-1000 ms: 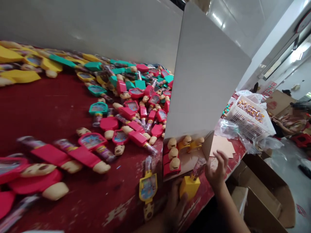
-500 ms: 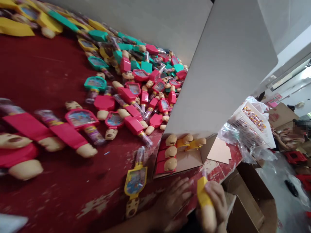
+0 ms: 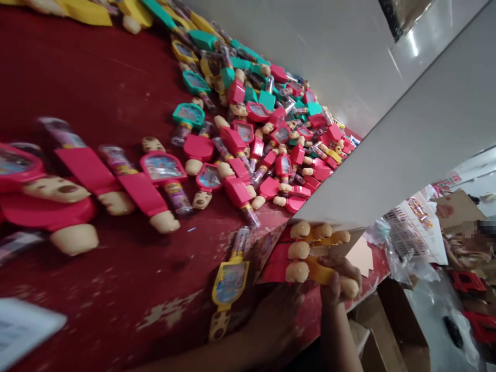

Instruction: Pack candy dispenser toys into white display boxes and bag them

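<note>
My right hand [image 3: 339, 279] grips a yellow candy-tube toy [image 3: 320, 271] over the near corner of a cardboard display box [image 3: 271, 253]. Rows of red and yellow toys [image 3: 300, 250] stand in that box, with their tan feet showing. My left hand [image 3: 273, 323] lies just below the box's side, fingers apart, holding nothing I can see. Another yellow toy [image 3: 230, 283] lies on the red table [image 3: 77, 103] beside my left hand. Farther left and up spreads a heap of red and teal toys [image 3: 279, 134].
A white board [image 3: 395, 160] stands behind the display box. To the right are a white plastic crate [image 3: 411, 222], clear plastic bags [image 3: 403, 261], an open cardboard carton [image 3: 387, 330] below the table edge, and a seated co-worker [image 3: 463, 248]. A white paper [image 3: 23, 325] shows at lower left.
My right hand has risen from the lower right to the display box with the yellow toy. The whole view has tilted, and the heap now looks turned.
</note>
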Motion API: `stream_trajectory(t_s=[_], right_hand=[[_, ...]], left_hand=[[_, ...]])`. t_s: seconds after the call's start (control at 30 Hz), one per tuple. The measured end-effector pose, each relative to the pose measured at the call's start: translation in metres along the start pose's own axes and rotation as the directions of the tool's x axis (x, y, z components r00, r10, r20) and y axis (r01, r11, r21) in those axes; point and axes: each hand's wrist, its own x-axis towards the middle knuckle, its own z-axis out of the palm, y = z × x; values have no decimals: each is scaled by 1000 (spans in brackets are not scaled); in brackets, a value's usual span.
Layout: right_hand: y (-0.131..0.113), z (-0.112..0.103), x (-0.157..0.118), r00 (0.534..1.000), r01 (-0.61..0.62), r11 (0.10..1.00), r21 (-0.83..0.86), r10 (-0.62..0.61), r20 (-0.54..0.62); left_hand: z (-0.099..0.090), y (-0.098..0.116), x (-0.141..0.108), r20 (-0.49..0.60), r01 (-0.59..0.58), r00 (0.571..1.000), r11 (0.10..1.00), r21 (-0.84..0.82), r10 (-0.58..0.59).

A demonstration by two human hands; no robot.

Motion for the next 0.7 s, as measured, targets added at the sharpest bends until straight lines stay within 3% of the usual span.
stream_trajectory(t_s=[0.13,0.27,0.43,0.57,0.7], right_hand=[[-2,-4,-7,990,-56,998,13,54,134],[-10,-10,-3,976,-149,989,22,144,162],[-13,-7,-1,972,-162,986,48,151,178],[-7,-1,5,976,-144,989,-19,145,163],[1,14,11,954,-182,957,-226,228,197]], left_hand=[[-1,2,0,-13,23,1000,992,-121,-24],[4,3,1,-4,98,995,974,-203,-101],[6,3,0,-126,14,991,970,-241,-46],[4,4,-1,-146,9,988,971,-238,-45],[3,4,-1,-132,9,990,972,-233,-41]])
